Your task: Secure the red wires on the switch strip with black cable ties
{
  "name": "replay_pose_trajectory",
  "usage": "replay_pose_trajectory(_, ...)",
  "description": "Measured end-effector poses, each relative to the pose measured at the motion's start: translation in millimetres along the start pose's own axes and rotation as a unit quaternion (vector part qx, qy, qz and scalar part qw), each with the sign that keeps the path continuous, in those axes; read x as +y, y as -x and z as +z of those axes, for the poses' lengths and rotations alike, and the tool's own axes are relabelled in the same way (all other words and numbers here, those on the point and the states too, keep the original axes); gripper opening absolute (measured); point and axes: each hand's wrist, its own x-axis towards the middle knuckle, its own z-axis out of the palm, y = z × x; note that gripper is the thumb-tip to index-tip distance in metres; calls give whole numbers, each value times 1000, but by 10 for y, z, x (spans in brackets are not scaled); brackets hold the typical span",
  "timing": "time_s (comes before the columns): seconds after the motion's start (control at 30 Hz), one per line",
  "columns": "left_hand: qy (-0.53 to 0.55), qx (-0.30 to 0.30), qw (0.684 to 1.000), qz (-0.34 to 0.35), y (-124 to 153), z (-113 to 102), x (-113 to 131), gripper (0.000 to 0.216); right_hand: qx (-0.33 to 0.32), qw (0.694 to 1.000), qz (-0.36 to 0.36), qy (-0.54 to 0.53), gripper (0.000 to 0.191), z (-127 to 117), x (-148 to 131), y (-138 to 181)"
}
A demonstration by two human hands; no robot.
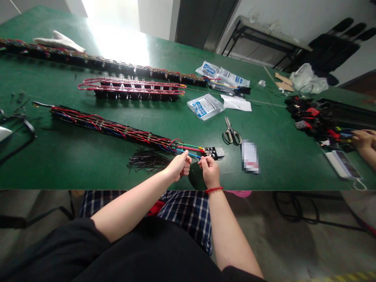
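A long black strip wrapped in red, blue and pale wires [126,131] lies slantwise before me. At its right end green, red and blue leads run to a small black connector plate [210,151] with metal contacts. My left hand [179,166] is closed, thumb tip against the blue wire [194,155]; what its fingers hold is hidden. Just to the right, my right hand [209,170] pinches the same blue wire close to the plate. Beside my left wrist lies a pile of thin black cable ties [147,159].
Scissors [231,133] and a blurred white packet [250,156] lie right of my hands. Beyond are a strip with looped red wire [136,89], a longer wired strip [117,64] and plastic bags [205,106]. Another person's hand [364,139] touches cables near a phone [346,164].
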Motion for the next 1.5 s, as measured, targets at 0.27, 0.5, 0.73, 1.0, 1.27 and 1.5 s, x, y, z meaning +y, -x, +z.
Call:
replay_pose_trajectory(0.27, 73, 81, 993, 37, -12, -4, 148, 47, 0, 1000, 7, -1, 40, -6, 11, 10)
replay_pose_trajectory(0.5, 62, 77, 993, 64, -84, -34, 127, 46, 0, 1000, 2, -1, 40, -4, -2, 13)
replay_pose_trajectory(0.73, 67, 89, 992, 66, -101, -32, 97, 45, -1, 1000, -3, 4, 40, 5, 23, 3)
replay_pose_trajectory(1.0, -37, 90, 995, 11, -171, 15, 110, 52, -3, 1000, 1, 4, 41, 3, 11, 10)
replay_pose_trajectory(1.27, -22, 68, 997, 20, -181, -6, 125, 43, -3, 1000, 3, -8, 39, 13, 18, 10)
replay_pose_trajectory(1.5, -13, 64, 998, -2, -228, -32, 151, 40, 5, 1000, 1, 25, 38, 20, -20, 17)
